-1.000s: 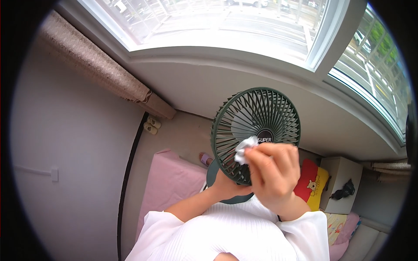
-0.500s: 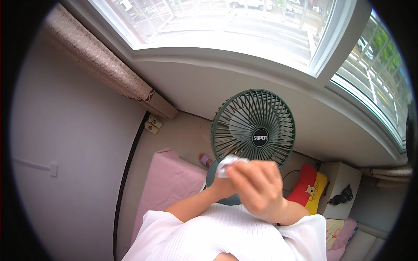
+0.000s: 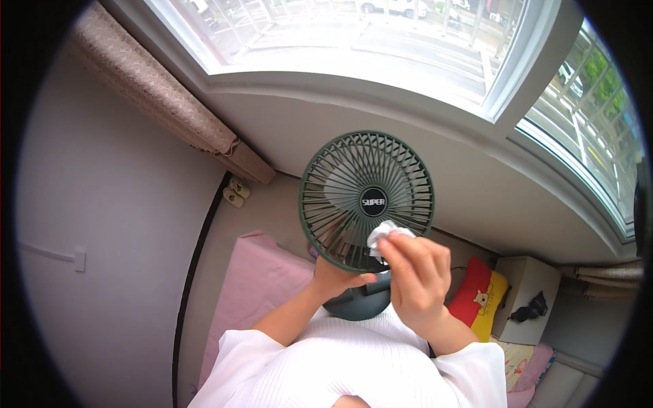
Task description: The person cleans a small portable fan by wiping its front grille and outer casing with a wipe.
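Observation:
A dark green fan point(image 3: 373, 202) stands upright before my body, its round grille facing up toward me and its base point(image 3: 359, 307) close against my white top. My left hand point(image 3: 335, 273) grips the fan's head at its lower left; the fingers go behind the grille and show partly through the slats, while the thumb lies below the rim. Pinched in my right hand point(image 3: 416, 272) is a crumpled white tissue point(image 3: 388, 234), held over the grille's lower right part. Whether the tissue touches the slats I cannot tell.
A pink-covered surface point(image 3: 255, 279) lies to the left, with pale shoes point(image 3: 235, 193) beyond it by the wall. On the right are a red and yellow cushion point(image 3: 479, 302) and a box-like cabinet point(image 3: 520, 319) bearing a black item point(image 3: 530, 307). Windows point(image 3: 354, 51) rise ahead.
The fan's head has shifted left and slightly toward the top of the view. My right hand with the tissue has moved right, uncovering my left hand at the fan's lower edge.

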`<state>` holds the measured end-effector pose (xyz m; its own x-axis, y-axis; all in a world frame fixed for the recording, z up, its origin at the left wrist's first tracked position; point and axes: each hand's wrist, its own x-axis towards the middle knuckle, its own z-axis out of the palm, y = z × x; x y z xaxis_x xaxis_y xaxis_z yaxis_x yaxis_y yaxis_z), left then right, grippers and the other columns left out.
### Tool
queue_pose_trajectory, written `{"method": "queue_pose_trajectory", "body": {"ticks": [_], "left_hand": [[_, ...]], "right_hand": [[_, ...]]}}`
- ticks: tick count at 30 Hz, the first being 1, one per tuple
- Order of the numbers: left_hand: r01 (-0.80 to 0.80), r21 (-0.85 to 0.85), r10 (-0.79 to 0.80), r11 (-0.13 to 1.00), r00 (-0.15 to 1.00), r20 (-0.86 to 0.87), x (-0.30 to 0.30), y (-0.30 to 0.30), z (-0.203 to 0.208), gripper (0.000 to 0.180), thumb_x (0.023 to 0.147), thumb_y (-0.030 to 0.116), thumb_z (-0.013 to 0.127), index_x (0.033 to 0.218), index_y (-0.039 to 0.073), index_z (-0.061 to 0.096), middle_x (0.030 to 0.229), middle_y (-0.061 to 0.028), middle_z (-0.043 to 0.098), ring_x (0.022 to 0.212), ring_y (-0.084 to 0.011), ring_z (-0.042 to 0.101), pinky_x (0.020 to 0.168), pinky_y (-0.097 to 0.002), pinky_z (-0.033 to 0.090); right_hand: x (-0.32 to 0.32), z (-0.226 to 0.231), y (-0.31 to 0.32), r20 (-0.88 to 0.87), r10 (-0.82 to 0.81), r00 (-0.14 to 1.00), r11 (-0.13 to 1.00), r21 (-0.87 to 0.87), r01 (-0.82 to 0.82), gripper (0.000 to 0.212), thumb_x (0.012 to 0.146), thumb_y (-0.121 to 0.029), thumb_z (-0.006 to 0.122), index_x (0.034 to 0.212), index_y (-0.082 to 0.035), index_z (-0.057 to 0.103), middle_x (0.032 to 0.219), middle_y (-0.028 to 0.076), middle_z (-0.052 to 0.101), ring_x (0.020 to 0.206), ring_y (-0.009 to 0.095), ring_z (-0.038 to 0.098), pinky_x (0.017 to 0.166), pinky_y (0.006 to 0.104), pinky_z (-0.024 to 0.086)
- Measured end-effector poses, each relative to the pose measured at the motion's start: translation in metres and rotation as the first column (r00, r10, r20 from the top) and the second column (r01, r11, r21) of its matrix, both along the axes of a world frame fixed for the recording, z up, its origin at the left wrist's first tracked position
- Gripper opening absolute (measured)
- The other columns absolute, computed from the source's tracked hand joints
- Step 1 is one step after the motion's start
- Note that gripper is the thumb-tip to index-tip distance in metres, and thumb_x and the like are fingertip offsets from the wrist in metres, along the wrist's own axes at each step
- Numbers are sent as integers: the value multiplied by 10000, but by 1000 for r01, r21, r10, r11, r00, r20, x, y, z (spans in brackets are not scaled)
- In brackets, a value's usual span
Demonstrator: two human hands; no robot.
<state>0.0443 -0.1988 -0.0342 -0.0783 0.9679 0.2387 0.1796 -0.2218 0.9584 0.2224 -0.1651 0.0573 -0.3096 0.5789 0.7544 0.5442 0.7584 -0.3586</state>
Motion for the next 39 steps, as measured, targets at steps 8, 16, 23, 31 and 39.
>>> {"method": "queue_pose_trajectory", "body": {"ticks": [8, 16, 23, 31, 39], "left_hand": [[69, -61, -25, 996, 837, 546, -3, -4, 1, 924, 721, 487, 856, 1377, 0, 422, 1316, -75, 534, 1201, -192, 515, 1028, -351, 415], [91, -78, -46, 993, 889, 455, -8, -8, 0, 781, 793, 464, 805, 1339, 8, 482, 1318, -65, 544, 1187, -174, 525, 1020, -336, 416], [-203, -143, 248, 969, 812, 528, -15, 10, 4, 788, 805, 685, 653, 1255, 46, 552, 1151, -71, 629, 1060, -211, 605, 956, -378, 459], [-74, -162, 151, 984, 828, 540, -6, 24, 34, 829, 783, 772, 580, 1132, 20, 556, 996, -68, 635, 870, -170, 622, 792, -321, 508], [-53, -187, 153, 981, 802, 577, 7, 32, 46, 815, 821, 776, 494, 1114, 21, 589, 1018, -60, 649, 874, -161, 623, 790, -305, 502]], "right_hand": [[-1, -4, 6, -8, 128, 992, 992, 5, -128, 295, 699, -25, 673, 989, 12, 715, 1019, 81, 675, 896, 220, 637, 776, 323, 464], [-13, -6, 11, 16, 110, 994, 992, 61, -111, 298, 715, -78, 662, 991, 27, 703, 1021, 91, 671, 919, 235, 646, 776, 334, 490], [5, -9, 22, -228, 145, 963, 972, -149, -182, 333, 637, 140, 648, 928, -9, 708, 928, 88, 670, 835, 276, 631, 714, 344, 520], [14, -15, 26, -573, 76, 816, 874, -355, -331, 201, 872, 114, 610, 1000, -7, 706, 1004, 85, 645, 846, 152, 630, 675, 241, 501], [-3, -7, 32, -541, 114, 834, 963, -148, -227, 216, 811, 109, 693, 988, -14, 705, 997, 104, 629, 826, 192, 635, 675, 259, 516]]}}
